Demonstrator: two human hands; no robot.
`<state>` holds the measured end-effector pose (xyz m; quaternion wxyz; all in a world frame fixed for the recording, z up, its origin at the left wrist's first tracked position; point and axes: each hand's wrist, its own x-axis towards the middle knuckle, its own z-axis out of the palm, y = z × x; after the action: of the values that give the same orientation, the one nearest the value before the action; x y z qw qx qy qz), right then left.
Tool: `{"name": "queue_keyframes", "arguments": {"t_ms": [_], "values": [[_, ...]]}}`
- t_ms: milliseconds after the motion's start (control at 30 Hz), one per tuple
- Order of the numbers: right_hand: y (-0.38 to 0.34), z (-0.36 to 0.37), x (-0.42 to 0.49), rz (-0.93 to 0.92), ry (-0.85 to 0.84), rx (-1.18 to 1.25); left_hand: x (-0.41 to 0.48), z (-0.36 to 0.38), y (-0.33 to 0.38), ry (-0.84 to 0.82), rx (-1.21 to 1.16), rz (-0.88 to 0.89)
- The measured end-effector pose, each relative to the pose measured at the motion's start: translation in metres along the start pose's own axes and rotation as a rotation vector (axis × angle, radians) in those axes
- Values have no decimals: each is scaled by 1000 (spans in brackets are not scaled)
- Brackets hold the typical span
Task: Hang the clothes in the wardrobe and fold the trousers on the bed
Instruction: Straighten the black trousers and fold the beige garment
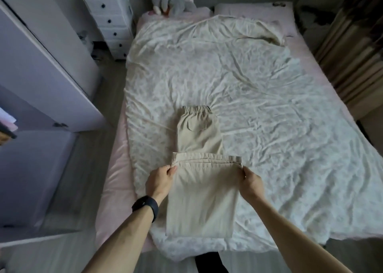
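Observation:
Beige trousers (199, 196) lie lengthwise on the bed (269, 107), waistband far from me with its elastic and a back pocket showing. The leg ends are doubled back over the thighs, hems lying across the middle. My left hand (160, 180) pinches the left hem corner. My right hand (251, 181) pinches the right hem corner. A dark band sits on my left wrist.
A rumpled pale floral duvet covers the bed over a pink sheet (116, 169). The wardrobe (37, 82) stands at left with a door open. A white drawer unit (112, 18) is at the far left corner, plush toys (172, 1) at the headboard, curtains (352, 45) at right.

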<state>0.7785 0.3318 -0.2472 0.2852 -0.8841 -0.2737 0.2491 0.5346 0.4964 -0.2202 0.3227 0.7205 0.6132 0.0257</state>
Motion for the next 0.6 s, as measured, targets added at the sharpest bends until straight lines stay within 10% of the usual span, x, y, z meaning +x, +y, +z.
{"name": "queue_keyframes", "arguments": {"t_ms": [367, 600], "values": [[46, 100, 135, 195, -255, -88, 139, 84, -11, -213, 7, -261], [45, 118, 135, 234, 18, -113, 147, 103, -29, 10, 512, 100]]}}
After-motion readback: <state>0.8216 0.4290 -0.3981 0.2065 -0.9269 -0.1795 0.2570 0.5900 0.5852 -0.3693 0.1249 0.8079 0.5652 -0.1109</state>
